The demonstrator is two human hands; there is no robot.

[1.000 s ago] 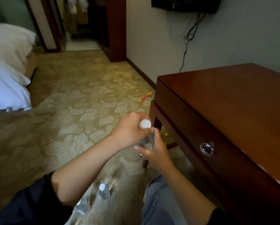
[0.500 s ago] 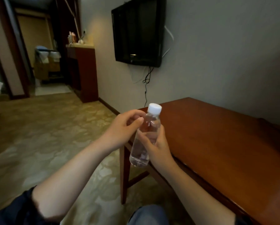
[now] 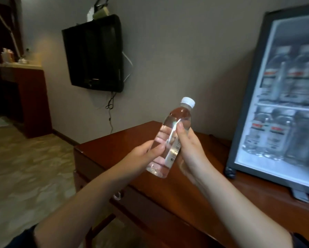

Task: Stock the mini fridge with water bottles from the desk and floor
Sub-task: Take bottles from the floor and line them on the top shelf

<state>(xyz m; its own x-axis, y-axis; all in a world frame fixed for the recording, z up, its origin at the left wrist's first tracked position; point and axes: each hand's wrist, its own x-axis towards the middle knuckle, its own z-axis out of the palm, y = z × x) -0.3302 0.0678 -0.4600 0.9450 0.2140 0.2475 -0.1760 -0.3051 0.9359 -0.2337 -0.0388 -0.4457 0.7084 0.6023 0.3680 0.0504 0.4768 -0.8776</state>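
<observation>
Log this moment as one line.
held: clear plastic water bottle, white cap; grip: left hand low, right hand mid; target: dark-framed mini fridge on brown wooden desk, stocked

mini fridge (image 3: pixel 246 111): right side cut by the picture's edge
stocked bottles (image 3: pixel 273 138): blurred, labels unreadable
water bottle (image 3: pixel 180 116) label: print too small to read
left hand (image 3: pixel 141 158) fingers: behind the bottle, distorted

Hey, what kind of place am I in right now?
Most likely a hotel room: a wall-mounted TV, a wooden desk carrying a glass-door mini fridge stocked with water bottles, and patterned carpet.
</observation>
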